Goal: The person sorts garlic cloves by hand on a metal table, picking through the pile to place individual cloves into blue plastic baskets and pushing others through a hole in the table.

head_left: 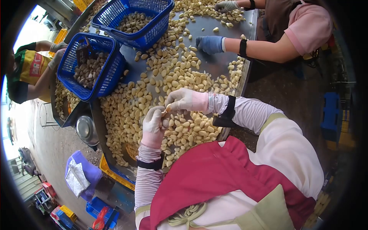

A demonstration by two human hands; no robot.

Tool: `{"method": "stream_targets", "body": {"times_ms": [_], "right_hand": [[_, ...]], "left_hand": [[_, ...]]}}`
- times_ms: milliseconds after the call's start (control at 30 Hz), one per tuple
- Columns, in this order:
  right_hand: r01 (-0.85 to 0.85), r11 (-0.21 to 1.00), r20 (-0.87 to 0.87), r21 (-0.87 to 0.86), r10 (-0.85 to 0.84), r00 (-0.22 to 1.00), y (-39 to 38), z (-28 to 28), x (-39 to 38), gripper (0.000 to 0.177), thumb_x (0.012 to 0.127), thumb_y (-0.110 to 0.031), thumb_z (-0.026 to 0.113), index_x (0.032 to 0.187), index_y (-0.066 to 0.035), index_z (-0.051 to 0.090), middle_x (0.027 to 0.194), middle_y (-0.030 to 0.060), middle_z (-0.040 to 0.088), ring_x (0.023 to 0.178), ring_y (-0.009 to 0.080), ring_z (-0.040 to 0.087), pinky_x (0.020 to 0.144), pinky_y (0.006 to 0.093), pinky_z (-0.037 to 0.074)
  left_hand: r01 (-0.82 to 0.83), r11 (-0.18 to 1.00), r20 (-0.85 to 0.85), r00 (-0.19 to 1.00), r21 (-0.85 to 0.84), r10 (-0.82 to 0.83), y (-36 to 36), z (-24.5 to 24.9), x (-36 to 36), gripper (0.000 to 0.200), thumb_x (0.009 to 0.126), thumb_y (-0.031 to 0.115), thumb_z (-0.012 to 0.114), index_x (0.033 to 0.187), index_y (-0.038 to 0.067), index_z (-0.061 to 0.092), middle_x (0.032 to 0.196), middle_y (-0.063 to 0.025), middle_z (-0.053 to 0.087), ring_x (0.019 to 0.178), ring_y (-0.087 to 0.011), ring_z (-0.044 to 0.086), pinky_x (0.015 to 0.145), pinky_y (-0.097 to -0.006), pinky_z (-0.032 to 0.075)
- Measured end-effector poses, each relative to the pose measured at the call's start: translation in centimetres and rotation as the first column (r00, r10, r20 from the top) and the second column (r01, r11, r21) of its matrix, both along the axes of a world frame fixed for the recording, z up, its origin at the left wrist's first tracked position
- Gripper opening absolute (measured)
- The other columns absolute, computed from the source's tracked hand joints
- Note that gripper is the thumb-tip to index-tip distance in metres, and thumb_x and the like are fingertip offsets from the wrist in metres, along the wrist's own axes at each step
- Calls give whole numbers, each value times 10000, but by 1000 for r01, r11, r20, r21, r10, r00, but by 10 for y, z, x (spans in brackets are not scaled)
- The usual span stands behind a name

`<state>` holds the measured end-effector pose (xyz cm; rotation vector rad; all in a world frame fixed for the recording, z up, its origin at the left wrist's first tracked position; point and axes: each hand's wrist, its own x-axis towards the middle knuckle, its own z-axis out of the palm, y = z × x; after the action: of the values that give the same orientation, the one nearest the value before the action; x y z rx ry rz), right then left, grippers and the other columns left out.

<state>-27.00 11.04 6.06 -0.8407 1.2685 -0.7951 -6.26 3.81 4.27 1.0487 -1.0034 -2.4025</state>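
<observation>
My left hand [154,124], in a white glove with a pink cuff, is closed with its fingers curled. Just above and to its right, my right hand [184,99], gloved the same way, has its thumb and fingers pinched together. Between the fingertips of both hands shows a small brownish nut-like piece [165,111], largely hidden by the gloves. Many pale cream nut-like pieces [130,101] lie loose on the metal table [207,32] under and around my hands.
Two blue baskets [109,78] with brown-shelled pieces stand at the back left. Across the table at right, a co-worker's blue-gloved hand [210,44] rests among the pieces. Another person [34,73] works at far left. A round metal lid [86,129] sits by the table's left edge.
</observation>
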Motion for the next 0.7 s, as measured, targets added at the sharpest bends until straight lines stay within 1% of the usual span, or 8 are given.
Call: {"method": "stream_targets", "body": {"times_ms": [67, 100, 133, 267, 367, 400, 533, 700], "right_hand": [[97, 991, 146, 90, -110, 983, -1, 1, 3, 276, 957, -286, 645, 1054, -29, 673, 827, 30, 670, 680, 89, 605, 591, 238, 501], [95, 992, 146, 87, -107, 983, -3, -7, 1, 276, 957, -286, 645, 1054, -29, 673, 827, 30, 670, 680, 89, 605, 591, 238, 501], [49, 999, -52, -20, -50, 997, -6, -19, -3, 315, 958, -320, 641, 1042, -19, 681, 842, 34, 677, 690, 90, 607, 607, 242, 502], [-91, 995, -316, 41, 100, 943, -14, -2, 6, 441, 966, -412, 609, 1027, 15, 703, 870, 46, 700, 751, 106, 630, 674, 266, 514], [46, 994, -134, -97, -59, 989, -15, -15, 42, 447, 1003, -410, 523, 1048, -10, 717, 862, 68, 711, 788, 165, 655, 718, 305, 522], [77, 902, -114, -424, -138, 984, -18, -14, 48, 435, 1010, -399, 503, 1038, -24, 721, 860, 89, 716, 773, 196, 663, 711, 324, 524], [5, 947, -480, -322, -168, 861, -24, -5, 50, 387, 991, -359, 525, 940, -22, 708, 838, 131, 721, 717, 285, 668, 698, 370, 531], [234, 946, -227, -224, -284, 932, -22, 4, 56, 389, 971, -283, 526, 782, 13, 693, 689, 79, 692, 626, 151, 646, 609, 319, 499]], "left_hand": [[109, 896, -8, 992, -430, -125, 0, -4, 3, 233, 1049, 235, 504, 1158, 35, 555, 876, -25, 573, 578, -56, 413, 504, -191, 370], [-128, 971, -112, 982, 203, 153, 1, 11, -3, 151, 1024, 201, 520, 1052, 61, 571, 781, -7, 532, 547, -53, 425, 473, -185, 347], [-130, 971, -112, 982, 200, 154, 3, 11, -4, 151, 1024, 201, 520, 1052, 61, 571, 781, -7, 532, 547, -53, 425, 473, -185, 347], [-169, 978, 83, 980, -125, 180, 7, -4, -3, 202, 1043, 248, 502, 1045, 55, 564, 786, -8, 543, 582, -59, 450, 511, -210, 382], [-148, 570, -57, 983, -808, 175, 19, -9, -15, 220, 1049, 223, 494, 1075, 17, 567, 853, -6, 590, 746, -43, 545, 628, -183, 438], [-149, 566, -58, 983, -811, 176, 21, -7, -17, 220, 1049, 223, 494, 1075, 17, 567, 853, -6, 590, 746, -43, 545, 628, -183, 438], [-277, 815, 15, 944, -509, 331, 15, 6, -19, 211, 1034, 214, 475, 986, 34, 575, 778, 10, 549, 604, -40, 468, 526, -192, 382], [-357, 931, 127, 923, -72, 364, 11, 19, -27, 113, 983, 156, 482, 954, 76, 556, 707, 21, 479, 526, -55, 414, 430, -205, 322]]}}
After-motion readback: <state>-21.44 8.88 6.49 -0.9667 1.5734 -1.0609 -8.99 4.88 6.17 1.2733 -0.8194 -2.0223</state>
